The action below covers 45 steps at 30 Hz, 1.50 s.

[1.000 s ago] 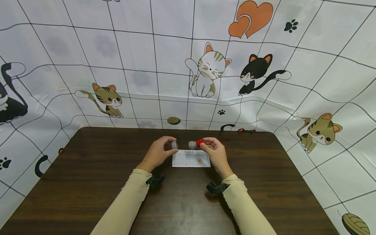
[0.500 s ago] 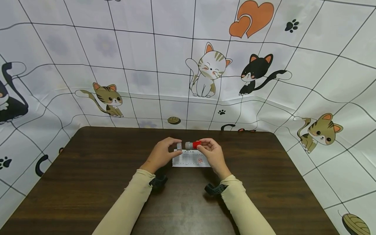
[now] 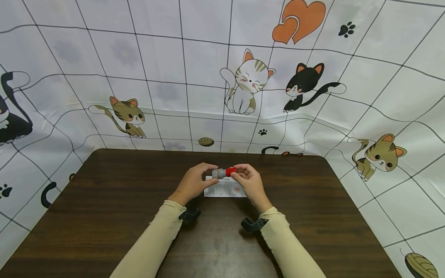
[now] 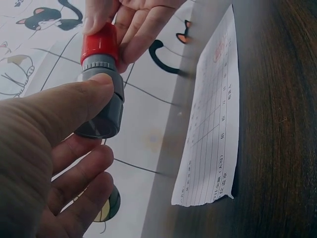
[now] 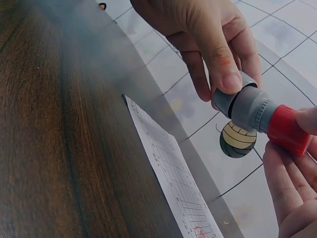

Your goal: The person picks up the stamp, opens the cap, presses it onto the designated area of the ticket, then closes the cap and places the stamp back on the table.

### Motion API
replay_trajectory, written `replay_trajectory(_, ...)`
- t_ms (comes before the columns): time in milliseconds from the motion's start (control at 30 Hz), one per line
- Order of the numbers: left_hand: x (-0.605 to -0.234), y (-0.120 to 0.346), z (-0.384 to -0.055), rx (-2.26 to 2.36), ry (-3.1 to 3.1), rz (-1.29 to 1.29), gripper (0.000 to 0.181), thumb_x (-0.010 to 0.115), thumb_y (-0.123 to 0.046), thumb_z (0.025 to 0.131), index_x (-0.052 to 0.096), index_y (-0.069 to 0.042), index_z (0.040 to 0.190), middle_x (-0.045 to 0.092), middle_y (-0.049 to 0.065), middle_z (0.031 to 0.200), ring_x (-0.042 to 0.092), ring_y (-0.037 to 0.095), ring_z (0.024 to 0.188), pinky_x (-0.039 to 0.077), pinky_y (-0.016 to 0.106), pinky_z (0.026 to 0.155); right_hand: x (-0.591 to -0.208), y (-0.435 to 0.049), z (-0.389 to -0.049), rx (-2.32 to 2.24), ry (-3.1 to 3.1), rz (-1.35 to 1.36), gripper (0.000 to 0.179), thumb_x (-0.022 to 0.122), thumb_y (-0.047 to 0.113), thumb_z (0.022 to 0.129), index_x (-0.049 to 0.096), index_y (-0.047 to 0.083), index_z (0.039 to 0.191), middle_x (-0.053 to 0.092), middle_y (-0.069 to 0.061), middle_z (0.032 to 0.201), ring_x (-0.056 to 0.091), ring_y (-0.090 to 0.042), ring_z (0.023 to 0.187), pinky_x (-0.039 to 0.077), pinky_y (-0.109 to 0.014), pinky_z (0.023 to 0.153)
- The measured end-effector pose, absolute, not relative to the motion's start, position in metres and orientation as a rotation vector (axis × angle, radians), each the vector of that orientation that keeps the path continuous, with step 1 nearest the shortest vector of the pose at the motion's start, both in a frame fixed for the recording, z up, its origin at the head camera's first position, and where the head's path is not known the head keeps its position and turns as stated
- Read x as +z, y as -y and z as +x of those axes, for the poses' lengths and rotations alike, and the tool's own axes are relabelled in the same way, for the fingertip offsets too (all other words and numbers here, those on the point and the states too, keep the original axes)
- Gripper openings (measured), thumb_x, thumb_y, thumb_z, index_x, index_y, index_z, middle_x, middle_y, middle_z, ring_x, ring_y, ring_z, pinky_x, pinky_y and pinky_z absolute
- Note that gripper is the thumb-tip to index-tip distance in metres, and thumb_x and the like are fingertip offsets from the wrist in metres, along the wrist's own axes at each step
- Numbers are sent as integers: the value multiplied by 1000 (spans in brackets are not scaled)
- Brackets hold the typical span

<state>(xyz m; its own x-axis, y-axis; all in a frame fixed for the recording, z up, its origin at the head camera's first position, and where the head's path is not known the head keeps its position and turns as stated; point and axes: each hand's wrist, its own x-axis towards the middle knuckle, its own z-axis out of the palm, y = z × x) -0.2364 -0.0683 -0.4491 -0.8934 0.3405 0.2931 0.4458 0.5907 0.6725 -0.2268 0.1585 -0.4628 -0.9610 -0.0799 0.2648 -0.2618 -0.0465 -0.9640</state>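
Observation:
Above the far part of the table, my right hand (image 3: 252,183) pinches the red handle (image 5: 290,130) of a small round stamp with a grey body (image 5: 251,110). My left hand (image 3: 193,183) holds the grey cap (image 4: 106,119) between thumb and fingers. That cap sits over the stamp's grey end; a dark line shows at the seam in the right wrist view. The stamp lies sideways between the hands. Below it, a white printed form (image 3: 222,190) lies on the table, with a round red stamp mark (image 4: 220,51) on it.
The dark wood table (image 3: 139,216) reaches to a white wall sheet (image 3: 156,77) printed with cats and grid lines. Both forearms wear pale sleeves, with a black wrist strap (image 3: 189,214) on the left and another strap (image 3: 255,224) on the right.
The left hand has moved right with the cap, and the right hand slightly left with the stamp. The gap between cap and stamp has closed; they now meet.

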Motion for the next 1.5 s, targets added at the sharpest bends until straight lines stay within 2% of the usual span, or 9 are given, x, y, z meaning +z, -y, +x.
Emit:
replay_trajectory(333,-449,67,-235,-1196,2649,-678,47,83,-26,90,70,-11,132,71,5,124,69,24,111,57,47,95,-462,-157,-226,2213,2035,396,29,70,-7,94,60,-13,121,64,-31,122,71,-12,97,58,-24,89)
replay_trajectory(533,-448,66,-233,-1192,2645,-701,47,82,-27,90,69,-11,133,71,5,124,70,24,109,58,45,91,-465,-157,-225,2190,2072,405,30,70,-4,96,61,-11,123,64,-31,121,70,-11,98,57,-22,89)
replay_trajectory(1167,-444,61,-227,-1194,2655,-689,44,83,-25,89,71,-12,130,71,4,125,69,26,111,57,45,96,-465,-159,-225,2168,2116,487,31,71,0,96,61,-10,124,65,-31,122,70,-11,102,57,-23,92)
replay_trajectory(1500,-448,63,-231,-1204,2656,-711,48,82,-29,91,68,-12,134,69,5,130,67,26,116,56,46,99,-463,-162,-228,2172,2093,441,30,70,-2,96,62,-10,124,65,-32,118,70,-11,97,58,-22,87)
